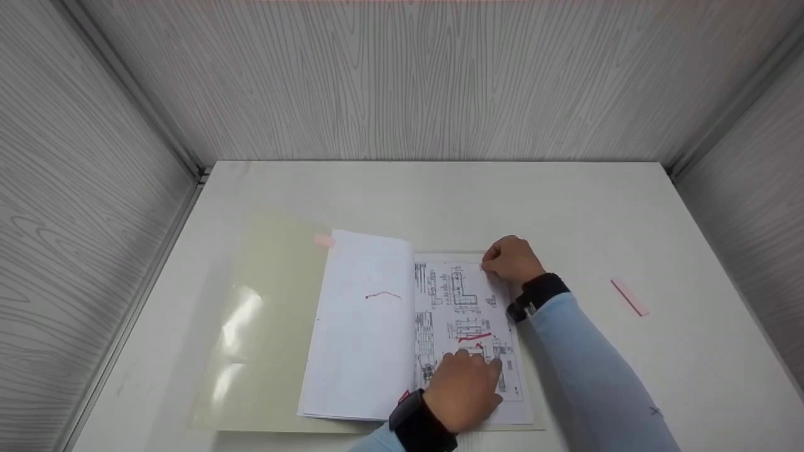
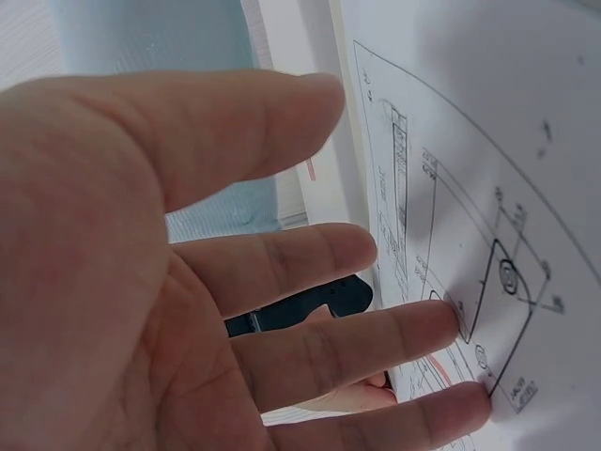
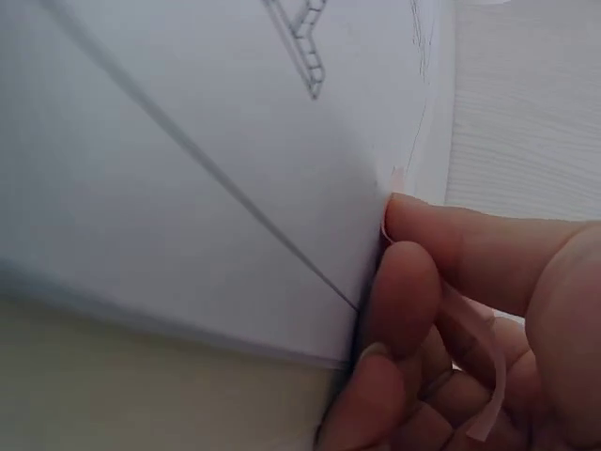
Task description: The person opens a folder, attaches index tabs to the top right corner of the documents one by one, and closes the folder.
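An open booklet lies on the table, with a page of black technical drawings (image 1: 443, 339) on its right side and red marks across it. My right hand (image 1: 514, 258) is at that page's upper right edge. In the right wrist view, thumb and index finger pinch a pale pink paper strip (image 3: 490, 376) against the page edge; its loose end curls down past the fingers. Lower on the same page rests my left hand (image 1: 465, 390), fingers extended. In the left wrist view its fingertips (image 2: 432, 324) touch or nearly touch the paper, holding nothing.
Turned-over white pages (image 1: 358, 339) with a red line lie left of the spine, on a glossy yellowish cover (image 1: 264, 326). A pink tab (image 1: 323, 240) sticks out by their top corner. Another pink strip (image 1: 630, 297) lies at right on the white table (image 1: 440, 201). Grey wood-grain panels (image 1: 402, 81) surround it.
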Demonstrator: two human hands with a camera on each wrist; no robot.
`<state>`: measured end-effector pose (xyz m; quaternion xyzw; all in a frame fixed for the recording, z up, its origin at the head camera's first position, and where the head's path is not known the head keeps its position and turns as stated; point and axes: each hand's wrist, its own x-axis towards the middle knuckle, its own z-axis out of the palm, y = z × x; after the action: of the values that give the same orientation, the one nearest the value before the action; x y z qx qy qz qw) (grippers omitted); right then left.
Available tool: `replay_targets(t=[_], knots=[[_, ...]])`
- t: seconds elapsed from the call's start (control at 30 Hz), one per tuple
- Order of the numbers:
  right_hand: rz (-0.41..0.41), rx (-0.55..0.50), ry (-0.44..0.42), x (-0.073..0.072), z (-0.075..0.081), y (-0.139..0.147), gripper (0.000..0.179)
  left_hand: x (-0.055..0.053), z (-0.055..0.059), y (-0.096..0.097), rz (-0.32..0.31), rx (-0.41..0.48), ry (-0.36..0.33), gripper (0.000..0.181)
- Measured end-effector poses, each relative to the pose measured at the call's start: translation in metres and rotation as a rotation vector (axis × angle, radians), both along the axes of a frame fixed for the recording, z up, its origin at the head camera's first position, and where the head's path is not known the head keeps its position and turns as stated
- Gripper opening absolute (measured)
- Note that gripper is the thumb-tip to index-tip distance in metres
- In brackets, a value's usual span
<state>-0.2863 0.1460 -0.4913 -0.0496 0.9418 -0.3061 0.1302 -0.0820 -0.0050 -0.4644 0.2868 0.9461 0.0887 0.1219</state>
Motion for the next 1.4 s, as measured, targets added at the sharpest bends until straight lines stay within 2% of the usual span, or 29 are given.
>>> replay_targets(t=[0.33,0.57,0.93,1.2,1.4], knots=[[0.024,0.006,0.035,0.0007,0.0017,-0.0009,0.011,0.0008,-0.0005,0.0005,-0.004,-0.011,0.01,0.039],[0.026,-0.004,0.027,0.0003,0.001,0.0004,0.01,0.0001,-0.0014,0.0004,0.002,-0.005,0.002,0.039],[0.001,-0.024,-0.021,0.0,-0.0013,0.0024,0.011,-0.0001,-0.0037,0.0016,-0.008,-0.013,0.014,0.036],[-0.003,-0.02,-0.001,0.0,-0.0046,0.0025,0.012,-0.0004,-0.0022,0.0013,-0.011,-0.008,0.002,0.035],[-0.036,-0.017,0.011,0.0025,-0.0039,-0.0019,0.017,-0.0014,-0.0018,0.0016,-0.018,-0.008,-0.017,0.036]])
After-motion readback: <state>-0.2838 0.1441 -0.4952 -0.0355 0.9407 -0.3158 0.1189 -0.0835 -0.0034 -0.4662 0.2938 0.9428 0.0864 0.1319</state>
